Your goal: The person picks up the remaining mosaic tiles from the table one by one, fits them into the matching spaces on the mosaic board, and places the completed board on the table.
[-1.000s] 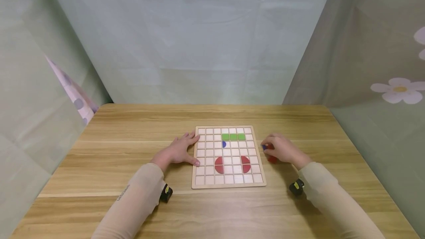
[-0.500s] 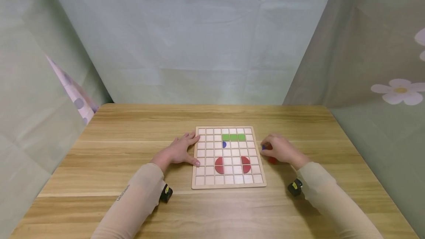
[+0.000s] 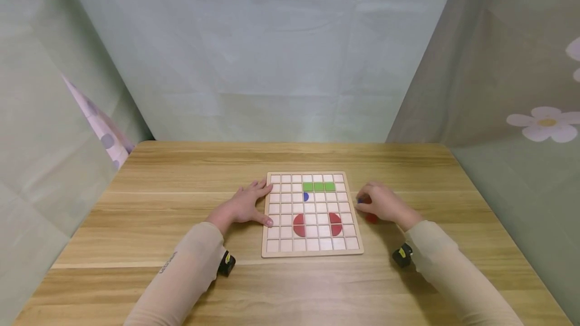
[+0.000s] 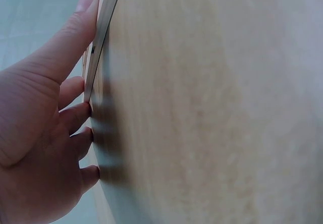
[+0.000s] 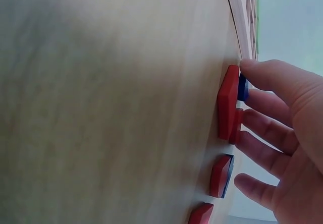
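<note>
On a wood-grain table [image 3: 312,291] lies a pale wooden gridded board [image 3: 312,254]. At its nine o'clock, the left hand [image 3: 244,207] spreads wide, thumb on the rim. At its three o'clock, the right hand [image 3: 382,202] narrows, apparently pinching a small blue block [image 5: 243,87]. A larger smooth red block [image 5: 228,103] sits just beside it; a careless lift could nudge that one. The blue one looks dark and flat-sided, its full outline hidden by fingers.

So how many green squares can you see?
3: left green square, middle green square and right green square, side by side in the second row from the board's far edge. More could hide under the right hand.
</note>
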Motion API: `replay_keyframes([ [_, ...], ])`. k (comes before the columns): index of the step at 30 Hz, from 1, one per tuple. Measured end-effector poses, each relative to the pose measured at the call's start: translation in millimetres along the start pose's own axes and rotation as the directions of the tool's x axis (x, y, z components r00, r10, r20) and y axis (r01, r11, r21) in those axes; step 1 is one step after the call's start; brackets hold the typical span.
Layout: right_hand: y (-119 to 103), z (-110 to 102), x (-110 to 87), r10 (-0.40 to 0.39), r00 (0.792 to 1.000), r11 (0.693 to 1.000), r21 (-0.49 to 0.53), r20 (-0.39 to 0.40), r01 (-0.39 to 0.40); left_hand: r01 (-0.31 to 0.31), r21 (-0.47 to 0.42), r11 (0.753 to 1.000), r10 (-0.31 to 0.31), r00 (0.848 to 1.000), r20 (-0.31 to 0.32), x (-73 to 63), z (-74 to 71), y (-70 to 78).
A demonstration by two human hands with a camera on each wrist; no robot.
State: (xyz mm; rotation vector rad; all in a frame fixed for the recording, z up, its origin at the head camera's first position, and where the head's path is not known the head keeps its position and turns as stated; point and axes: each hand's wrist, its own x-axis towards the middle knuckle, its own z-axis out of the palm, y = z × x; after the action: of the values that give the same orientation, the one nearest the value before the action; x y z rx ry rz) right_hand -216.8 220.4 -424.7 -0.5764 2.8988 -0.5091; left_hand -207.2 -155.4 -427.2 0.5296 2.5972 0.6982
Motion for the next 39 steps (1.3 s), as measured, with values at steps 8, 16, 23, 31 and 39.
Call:
replay_keyframes([
  [8,-2,-1,-0.7,-0.020,1.000,1.000,0.017,-0.005,0.020,0.005,-0.006,1.000,-0.005,1.000,0.001,0.5,0.2,-0.4],
  [16,-5,0,-0.5,-0.020,1.000,0.999,0.050,-0.009,0.020,0.000,-0.002,1.000,0.000,1.000,0.000,0.5,0.5,-0.2],
  [23,-9,0,0.8,-0.010,1.000,0.998,0.063,-0.003,0.010,-0.001,0.003,1.000,0.001,1.000,-0.004,0.3,0.0,-0.4],
  [31,-12,0,3.2,-0.006,1.000,0.996,0.086,0.004,0.006,0.003,-0.011,1.000,-0.003,1.000,-0.007,0.2,-0.7,-0.2],
  [39,-18,2,3.5,-0.012,1.000,0.994,0.108,-0.009,0.013,0.012,-0.010,1.000,-0.012,1.000,-0.007,-0.4,1.3,-0.2],
])
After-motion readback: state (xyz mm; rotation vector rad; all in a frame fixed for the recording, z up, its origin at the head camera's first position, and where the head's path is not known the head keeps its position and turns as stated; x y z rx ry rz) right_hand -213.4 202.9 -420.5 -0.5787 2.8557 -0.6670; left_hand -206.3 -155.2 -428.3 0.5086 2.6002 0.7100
